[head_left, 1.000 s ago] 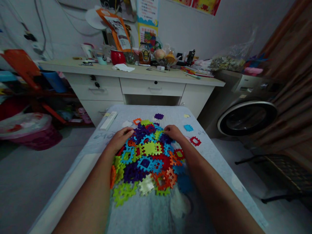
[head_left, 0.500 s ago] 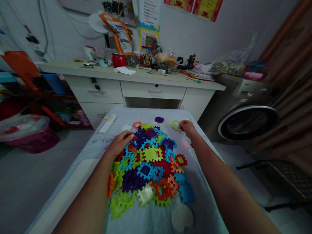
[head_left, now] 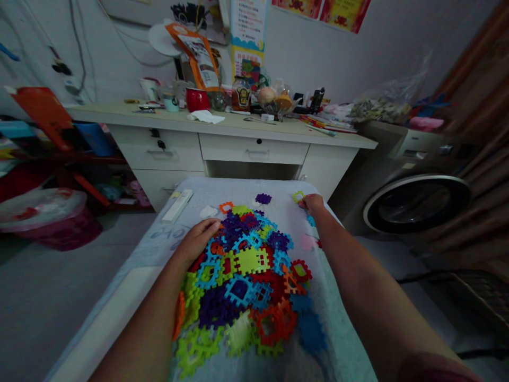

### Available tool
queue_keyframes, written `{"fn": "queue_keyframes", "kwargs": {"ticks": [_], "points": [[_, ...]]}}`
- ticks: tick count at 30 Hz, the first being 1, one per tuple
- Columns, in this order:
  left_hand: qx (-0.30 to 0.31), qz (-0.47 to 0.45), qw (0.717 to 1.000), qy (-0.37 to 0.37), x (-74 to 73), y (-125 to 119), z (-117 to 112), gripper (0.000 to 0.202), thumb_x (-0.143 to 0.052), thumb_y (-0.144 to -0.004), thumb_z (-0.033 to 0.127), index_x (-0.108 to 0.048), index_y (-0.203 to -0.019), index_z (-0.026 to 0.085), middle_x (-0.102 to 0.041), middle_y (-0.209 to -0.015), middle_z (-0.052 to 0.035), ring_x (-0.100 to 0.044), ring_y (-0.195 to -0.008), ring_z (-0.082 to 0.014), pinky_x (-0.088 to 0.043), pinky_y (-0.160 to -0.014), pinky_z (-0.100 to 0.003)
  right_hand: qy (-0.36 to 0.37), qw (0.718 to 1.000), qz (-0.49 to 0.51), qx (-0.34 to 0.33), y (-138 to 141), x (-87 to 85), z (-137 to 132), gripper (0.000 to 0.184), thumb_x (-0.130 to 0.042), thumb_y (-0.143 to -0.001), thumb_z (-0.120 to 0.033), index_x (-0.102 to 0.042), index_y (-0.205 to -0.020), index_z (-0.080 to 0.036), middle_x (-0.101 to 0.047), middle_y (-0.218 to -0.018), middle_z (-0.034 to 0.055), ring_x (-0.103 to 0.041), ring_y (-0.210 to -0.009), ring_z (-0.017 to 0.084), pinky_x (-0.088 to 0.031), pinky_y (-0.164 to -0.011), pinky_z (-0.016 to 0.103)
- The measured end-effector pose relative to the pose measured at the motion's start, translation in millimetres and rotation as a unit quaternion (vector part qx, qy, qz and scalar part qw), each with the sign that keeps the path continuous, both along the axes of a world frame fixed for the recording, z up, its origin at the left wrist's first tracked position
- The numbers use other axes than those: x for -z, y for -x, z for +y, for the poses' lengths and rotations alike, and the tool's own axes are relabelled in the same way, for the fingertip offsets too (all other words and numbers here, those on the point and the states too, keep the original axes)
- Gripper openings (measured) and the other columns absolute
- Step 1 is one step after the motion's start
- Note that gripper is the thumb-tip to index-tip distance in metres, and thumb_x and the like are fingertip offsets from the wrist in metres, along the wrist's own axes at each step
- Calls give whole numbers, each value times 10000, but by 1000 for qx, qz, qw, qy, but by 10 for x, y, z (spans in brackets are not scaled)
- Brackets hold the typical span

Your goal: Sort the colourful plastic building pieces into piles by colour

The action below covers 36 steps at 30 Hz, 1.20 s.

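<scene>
A heap of interlocking plastic building pieces [head_left: 251,261], square and notched at the edges, in yellow-green, purple, blue, red and orange, lies on the cloth-covered table [head_left: 159,249]. My left hand [head_left: 199,240] rests against the heap's far left side, fingers stretched out and holding nothing I can see. Beyond the heap at the right, my right hand [head_left: 313,206] pinches the edge of a yellow-green frame-shaped piece [head_left: 298,197]. A blue piece [head_left: 310,220] shows just below that hand. One purple piece [head_left: 263,198] lies apart near the far edge.
A long white box [head_left: 177,206] lies at the table's far left. Behind stands a white desk [head_left: 254,146] crowded with jars, a red pot [head_left: 198,99] and papers. A washing machine [head_left: 413,180] stands right; a pink bin [head_left: 59,225] stands on the floor at left.
My right hand has shifted a little to the right with the yellow-green piece, and a blue piece now shows below it. My left hand stays by the heap. The view has shifted slightly.
</scene>
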<state>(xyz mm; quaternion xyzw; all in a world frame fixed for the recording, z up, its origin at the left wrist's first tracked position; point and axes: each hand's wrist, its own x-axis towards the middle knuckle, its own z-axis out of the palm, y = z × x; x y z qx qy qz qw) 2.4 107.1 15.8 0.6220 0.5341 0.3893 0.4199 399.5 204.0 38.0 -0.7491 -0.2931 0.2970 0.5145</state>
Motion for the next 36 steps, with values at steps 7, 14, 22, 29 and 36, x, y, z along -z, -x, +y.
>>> {"fn": "queue_keyframes", "kwargs": {"ticks": [7, 14, 22, 29, 36], "points": [[4, -8, 1000, 12, -42, -17, -21, 599, -551, -756, 705, -691, -1061, 209, -730, -1090, -38, -646, -1053, -280, -501, -930, -374, -8, 1000, -16, 24, -92, 38, -117, 191, -570, -755, -68, -599, -923, -155, -502, -545, -25, -533, -470, 108, -452, -474, 208], [1, 2, 1000, -2, -65, -36, -36, 571, -554, -757, 695, -700, -1031, 215, -732, -1068, -33, -646, -1043, -280, -475, -971, -384, -43, 992, -55, -109, 170, -10, -430, 123, -611, -723, -126, -639, -840, -152, -616, -674, 0, -577, -583, 101, -438, -512, 180], [16, -6, 1000, -3, -30, -21, -23, 559, -552, -773, 675, -688, -1049, 207, -721, -1113, -45, -632, -1083, -278, -487, -950, -372, -8, 840, -222, -495, 854, -91, -716, 147, -665, -723, -199, -731, -853, -177, -719, -822, 9, -626, -774, 155, -483, -744, 266], [14, -5, 1000, -12, -15, -15, -12, 522, -562, -781, 646, -693, -1035, 210, -726, -1068, -37, -640, -1049, -277, -482, -949, -376, -1, 832, -339, -438, 954, 23, -713, 356, -591, -709, -85, -684, -1049, -141, -663, -775, 1, -556, -690, 124, -424, -682, 240], [17, 29, 999, -15, -49, -17, -23, 517, -550, -784, 637, -685, -1040, 208, -725, -1055, -25, -637, -1044, -266, -472, -964, -366, -9, 877, -245, -413, 941, 5, -745, 165, -586, -653, -84, -655, -784, -156, -584, -640, -39, -515, -621, 102, -380, -601, 214]]}}
